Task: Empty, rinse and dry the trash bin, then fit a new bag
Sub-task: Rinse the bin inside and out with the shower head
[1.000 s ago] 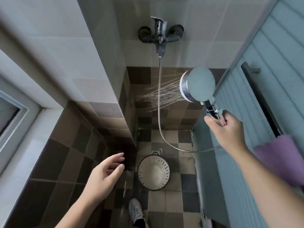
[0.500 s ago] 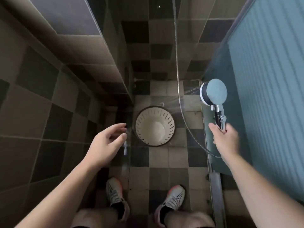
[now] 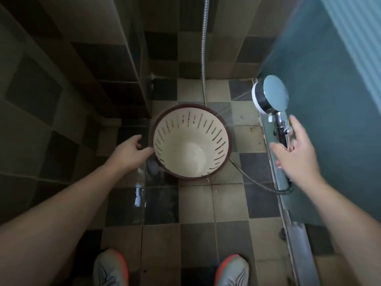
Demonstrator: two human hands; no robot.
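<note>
The trash bin (image 3: 223,129), cream inside with slits and a dark brown rim, stands upright and empty on the tiled floor. My left hand (image 3: 128,150) is at the bin's left side, its thumb touching the rim and its fingers relaxed outside the wall. My right hand (image 3: 296,153) grips the chrome handle of the shower head (image 3: 270,97), held to the right of the bin and above it. Thin jets of water spray leftward from the head toward the bin's far right rim.
The metal hose (image 3: 204,58) hangs down the back wall, passes behind the bin and loops to the handle. A frosted glass door (image 3: 329,100) and its floor rail close the right side. A tiled wall corner (image 3: 134,79) juts in at left. My shoes (image 3: 110,269) stand on the wet floor.
The view has dropped and come closer to the bin. My left hand has moved forward to the bin's rim. My right hand has brought the spraying shower head lower.
</note>
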